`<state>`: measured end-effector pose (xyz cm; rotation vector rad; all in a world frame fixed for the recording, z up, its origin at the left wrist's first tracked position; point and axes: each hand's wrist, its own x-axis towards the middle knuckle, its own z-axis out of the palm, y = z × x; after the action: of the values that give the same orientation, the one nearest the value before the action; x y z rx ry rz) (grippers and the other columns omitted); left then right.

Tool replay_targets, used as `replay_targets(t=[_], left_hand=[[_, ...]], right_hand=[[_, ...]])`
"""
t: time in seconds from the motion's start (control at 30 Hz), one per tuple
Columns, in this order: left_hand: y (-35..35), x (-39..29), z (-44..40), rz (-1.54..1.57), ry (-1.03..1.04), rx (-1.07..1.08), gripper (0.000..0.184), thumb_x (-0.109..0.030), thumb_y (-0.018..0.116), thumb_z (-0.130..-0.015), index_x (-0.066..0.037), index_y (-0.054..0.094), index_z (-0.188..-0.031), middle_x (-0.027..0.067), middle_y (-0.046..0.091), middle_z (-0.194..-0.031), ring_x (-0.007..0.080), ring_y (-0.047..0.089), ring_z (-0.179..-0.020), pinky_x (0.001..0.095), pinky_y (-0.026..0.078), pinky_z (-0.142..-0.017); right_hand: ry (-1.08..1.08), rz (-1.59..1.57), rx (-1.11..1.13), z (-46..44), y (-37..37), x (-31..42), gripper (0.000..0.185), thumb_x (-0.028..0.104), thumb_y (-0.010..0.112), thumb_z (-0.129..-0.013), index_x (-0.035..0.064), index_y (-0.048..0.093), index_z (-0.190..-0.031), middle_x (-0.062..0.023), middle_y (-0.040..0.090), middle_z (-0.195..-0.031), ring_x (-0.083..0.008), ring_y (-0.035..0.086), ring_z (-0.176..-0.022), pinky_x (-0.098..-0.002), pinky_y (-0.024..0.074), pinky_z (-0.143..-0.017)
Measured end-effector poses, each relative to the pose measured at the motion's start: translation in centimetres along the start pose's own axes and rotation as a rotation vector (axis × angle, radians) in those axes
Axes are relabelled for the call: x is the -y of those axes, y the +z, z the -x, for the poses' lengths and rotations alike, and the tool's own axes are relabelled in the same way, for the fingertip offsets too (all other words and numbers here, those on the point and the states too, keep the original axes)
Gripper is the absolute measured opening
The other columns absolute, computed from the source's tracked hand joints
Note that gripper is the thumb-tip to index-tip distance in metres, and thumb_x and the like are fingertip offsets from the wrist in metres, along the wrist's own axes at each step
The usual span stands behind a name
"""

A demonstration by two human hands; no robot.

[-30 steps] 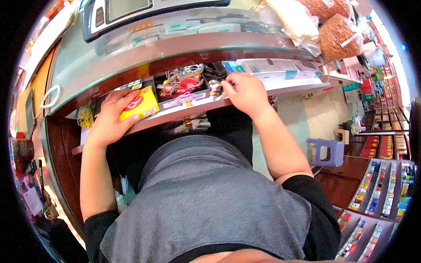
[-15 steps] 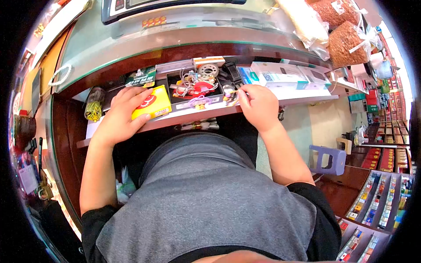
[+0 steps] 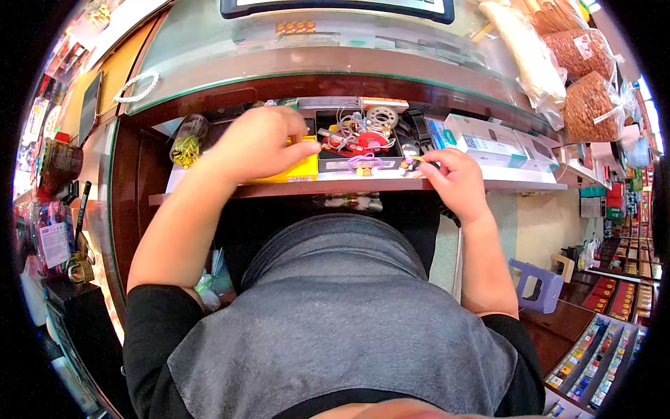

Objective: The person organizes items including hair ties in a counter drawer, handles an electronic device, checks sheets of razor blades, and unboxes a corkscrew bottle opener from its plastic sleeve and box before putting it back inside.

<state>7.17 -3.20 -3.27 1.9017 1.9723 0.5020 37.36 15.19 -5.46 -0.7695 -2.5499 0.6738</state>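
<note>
My left hand (image 3: pixel 262 143) hovers over a yellow box (image 3: pixel 301 167) in the drawer, thumb and curled fingers apart with nothing visible between them. Its palm and wrist hide much of the box. Right of the box, a black tray (image 3: pixel 335 165) holds tangled cables, a red item (image 3: pixel 373 141) and a pale ring-shaped reel (image 3: pixel 382 119). A purple loop of cord (image 3: pixel 364 162) lies at the tray's front edge. My right hand (image 3: pixel 457 183) is at the drawer's front, thumb and forefinger pinched by a thin yellowish piece (image 3: pixel 419 159) too small to name.
A clear jar of yellow-green items (image 3: pixel 187 143) stands at the drawer's left end. White boxes (image 3: pixel 488 143) fill the right part. Above is a glass counter (image 3: pixel 209 66) with a white bracelet (image 3: pixel 138 86) and bagged goods (image 3: pixel 593 105). A purple stool (image 3: pixel 537 286) stands at right.
My left hand has lifted off the yellow box and moved right, its fingers now curled. My right hand stays at the small things by the tray. The whole view has shifted slightly.
</note>
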Motion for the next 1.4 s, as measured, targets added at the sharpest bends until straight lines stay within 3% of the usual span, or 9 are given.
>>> replay_targets(t=[0.2,0.43,0.67,0.8,0.9,1.0,1.23,1.33,1.4], left_hand=[[2.3,-0.5,0.2,-0.037,-0.009,-0.051,0.036,-0.029,0.067,-0.089,-0.006,0.054,-0.114,0.0199,0.064,-0.105,0.0405,0.062,-0.100,0.0478,0.049,-0.086],[2.7,-0.4,-0.1,-0.106,0.048,-0.060,0.036,-0.031,0.062,-0.090,-0.007,0.061,-0.117,0.0185,0.063,-0.105,0.0389,0.061,-0.102,0.0475,0.049,-0.091],[2.4,-0.2,-0.4,-0.065,0.090,-0.097,0.032,-0.030,0.064,-0.089,-0.005,0.067,-0.109,0.0169,0.063,-0.107,0.0376,0.060,-0.104,0.0456,0.048,-0.093],[2.1,-0.5,-0.3,-0.096,0.113,-0.159,0.032,-0.029,0.066,-0.087,-0.005,0.068,-0.108,0.0168,0.064,-0.111,0.0372,0.060,-0.106,0.0451,0.047,-0.096],[1.8,-0.5,-0.5,-0.110,0.151,-0.196,0.031,-0.027,0.067,-0.087,-0.004,0.069,-0.108,0.0169,0.064,-0.112,0.0371,0.060,-0.108,0.0452,0.047,-0.097],[1.4,-0.2,-0.8,-0.101,0.178,-0.200,0.031,-0.024,0.066,-0.087,-0.004,0.069,-0.110,0.0178,0.065,-0.112,0.0371,0.061,-0.108,0.0455,0.048,-0.098],[0.9,-1.7,-4.7,-0.099,0.035,0.096,0.041,-0.021,0.057,-0.094,0.000,0.060,-0.129,0.0229,0.061,-0.128,0.0379,0.060,-0.116,0.0444,0.047,-0.101],[2.0,-3.3,-7.4,-0.095,-0.062,0.345,0.050,-0.014,0.053,-0.092,0.001,0.050,-0.139,0.0229,0.055,-0.139,0.0379,0.060,-0.118,0.0439,0.046,-0.103],[3.6,-3.5,-7.9,-0.145,-0.085,0.256,0.050,-0.010,0.053,-0.089,0.001,0.053,-0.138,0.0221,0.059,-0.133,0.0373,0.061,-0.117,0.0438,0.048,-0.100]], right_hand=[[0.293,-0.325,0.166,-0.6,-0.5,-1.3,0.009,0.011,0.071,-0.085,0.0028,0.071,-0.089,-0.0037,0.065,-0.079,-0.0118,0.057,-0.069,-0.0289,0.0469,-0.065],[0.052,-0.652,-0.091,-4.1,-0.3,2.6,0.004,0.003,0.066,-0.089,0.0005,0.063,-0.089,-0.0011,0.062,-0.087,-0.0082,0.057,-0.081,-0.0235,0.0459,-0.074],[0.136,-0.316,0.323,-8.3,3.5,2.9,0.021,0.003,0.064,-0.088,-0.0020,0.063,-0.109,-0.0055,0.068,-0.083,-0.0111,0.063,-0.077,-0.0270,0.0513,-0.073],[0.100,-0.101,0.281,-7.7,4.4,3.3,0.030,0.018,0.072,-0.084,0.0027,0.069,-0.109,-0.0192,0.072,-0.093,-0.0335,0.070,-0.088,-0.0386,0.0544,-0.079],[0.024,-0.150,0.321,-7.5,4.8,2.5,0.022,0.013,0.072,-0.083,0.0012,0.069,-0.102,-0.0164,0.072,-0.087,-0.0266,0.071,-0.082,-0.0347,0.0544,-0.075],[0.199,-0.333,0.411,-7.8,3.5,2.6,0.017,0.003,0.070,-0.084,-0.0002,0.067,-0.100,-0.0053,0.071,-0.082,-0.0118,0.065,-0.075,-0.0270,0.0512,-0.070],[0.209,-1.443,0.523,-7.9,2.3,-3.1,0.018,0.011,0.071,-0.089,0.0014,0.062,-0.101,-0.0098,0.067,-0.102,-0.0165,0.065,-0.089,-0.0285,0.0526,-0.078],[0.155,-1.645,0.580,-8.2,2.4,-4.2,0.023,0.014,0.069,-0.091,-0.0005,0.061,-0.107,-0.0154,0.061,-0.116,-0.0221,0.065,-0.098,-0.0338,0.0537,-0.084],[0.132,-1.717,0.550,-7.9,2.1,-3.8,0.025,0.015,0.068,-0.092,-0.0015,0.060,-0.110,-0.0181,0.058,-0.121,-0.0266,0.063,-0.104,-0.0385,0.0531,-0.089]])
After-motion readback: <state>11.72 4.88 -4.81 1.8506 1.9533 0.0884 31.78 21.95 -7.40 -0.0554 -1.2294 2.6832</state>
